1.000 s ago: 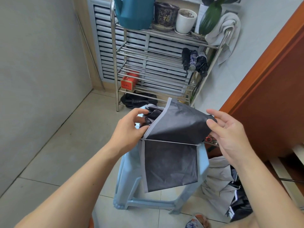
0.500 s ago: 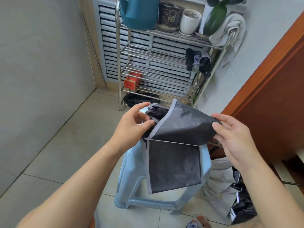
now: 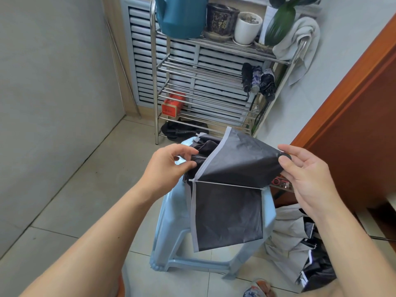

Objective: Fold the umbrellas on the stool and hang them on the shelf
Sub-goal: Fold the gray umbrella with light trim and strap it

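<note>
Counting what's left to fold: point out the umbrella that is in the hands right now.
The dark grey umbrella with pale edging, held over the stool; the three folded umbrellas hang on the shelf.

Bare floor tiles [image 3: 70,189] lie open to my left beside the stool [image 3: 171,213]. Ahead, three folded umbrellas [image 3: 258,81] crowd the shelf [image 3: 199,70] rail's right end; its left stretch is free. The wooden door [image 3: 351,133] hems my right.
</note>
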`<action>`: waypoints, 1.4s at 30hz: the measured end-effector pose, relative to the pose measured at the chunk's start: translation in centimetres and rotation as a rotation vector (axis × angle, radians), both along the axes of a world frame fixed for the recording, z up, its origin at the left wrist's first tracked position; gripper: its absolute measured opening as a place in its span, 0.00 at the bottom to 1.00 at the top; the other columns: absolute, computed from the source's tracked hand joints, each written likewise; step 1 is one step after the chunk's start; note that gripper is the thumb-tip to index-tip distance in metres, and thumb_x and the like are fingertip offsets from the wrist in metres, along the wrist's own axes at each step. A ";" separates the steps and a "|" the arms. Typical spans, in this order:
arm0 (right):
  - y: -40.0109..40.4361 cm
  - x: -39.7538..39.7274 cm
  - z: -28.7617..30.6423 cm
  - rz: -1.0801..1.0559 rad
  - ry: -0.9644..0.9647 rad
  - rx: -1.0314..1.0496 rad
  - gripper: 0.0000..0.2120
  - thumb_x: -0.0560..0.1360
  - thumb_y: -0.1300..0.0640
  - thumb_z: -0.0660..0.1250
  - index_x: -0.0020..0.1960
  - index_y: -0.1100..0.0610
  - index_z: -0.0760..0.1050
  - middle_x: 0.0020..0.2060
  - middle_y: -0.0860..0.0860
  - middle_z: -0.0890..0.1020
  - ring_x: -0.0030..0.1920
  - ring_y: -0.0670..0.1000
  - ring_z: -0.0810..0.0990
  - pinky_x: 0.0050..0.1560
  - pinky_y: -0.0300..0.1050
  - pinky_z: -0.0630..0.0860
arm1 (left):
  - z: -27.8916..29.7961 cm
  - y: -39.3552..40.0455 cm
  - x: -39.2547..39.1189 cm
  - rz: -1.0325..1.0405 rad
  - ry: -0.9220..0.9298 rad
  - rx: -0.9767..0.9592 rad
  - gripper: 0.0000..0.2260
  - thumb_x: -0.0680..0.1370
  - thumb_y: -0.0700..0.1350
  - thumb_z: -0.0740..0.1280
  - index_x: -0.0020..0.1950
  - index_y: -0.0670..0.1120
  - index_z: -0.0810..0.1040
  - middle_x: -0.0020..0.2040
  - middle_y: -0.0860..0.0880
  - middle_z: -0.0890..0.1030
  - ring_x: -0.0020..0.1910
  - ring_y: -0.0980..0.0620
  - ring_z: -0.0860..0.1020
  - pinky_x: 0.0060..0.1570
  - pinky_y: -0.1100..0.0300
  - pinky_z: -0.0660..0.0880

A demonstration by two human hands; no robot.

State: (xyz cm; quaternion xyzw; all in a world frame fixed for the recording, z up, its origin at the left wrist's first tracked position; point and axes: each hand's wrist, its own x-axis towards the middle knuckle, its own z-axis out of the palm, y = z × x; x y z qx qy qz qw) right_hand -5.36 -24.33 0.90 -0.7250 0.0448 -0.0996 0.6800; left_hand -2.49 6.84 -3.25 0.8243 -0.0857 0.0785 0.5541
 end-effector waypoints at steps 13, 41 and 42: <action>-0.8 0.3 -0.3 -0.017 0.057 -0.073 0.12 0.80 0.62 0.68 0.59 0.48 0.82 0.56 0.51 0.86 0.59 0.50 0.84 0.62 0.51 0.77 | 2.4 -2.1 -2.6 0.086 0.094 -0.037 0.06 0.80 0.53 0.69 0.46 0.53 0.80 0.49 0.55 0.79 0.46 0.59 0.76 0.45 0.63 0.70; -0.1 -0.8 0.6 0.074 -0.008 -0.001 0.11 0.72 0.57 0.73 0.54 0.52 0.84 0.52 0.54 0.87 0.54 0.54 0.86 0.55 0.46 0.83 | -1.4 -1.0 2.0 -0.025 -0.178 0.126 0.13 0.73 0.38 0.79 0.54 0.51 0.85 0.51 0.51 0.77 0.50 0.56 0.76 0.50 0.72 0.67; -0.2 -0.8 0.4 0.069 -0.004 -0.040 0.10 0.76 0.61 0.71 0.55 0.51 0.84 0.53 0.54 0.87 0.54 0.54 0.86 0.57 0.46 0.82 | -1.3 -0.8 2.0 -0.042 -0.170 0.119 0.13 0.73 0.38 0.79 0.53 0.50 0.86 0.51 0.51 0.77 0.49 0.55 0.76 0.49 0.73 0.67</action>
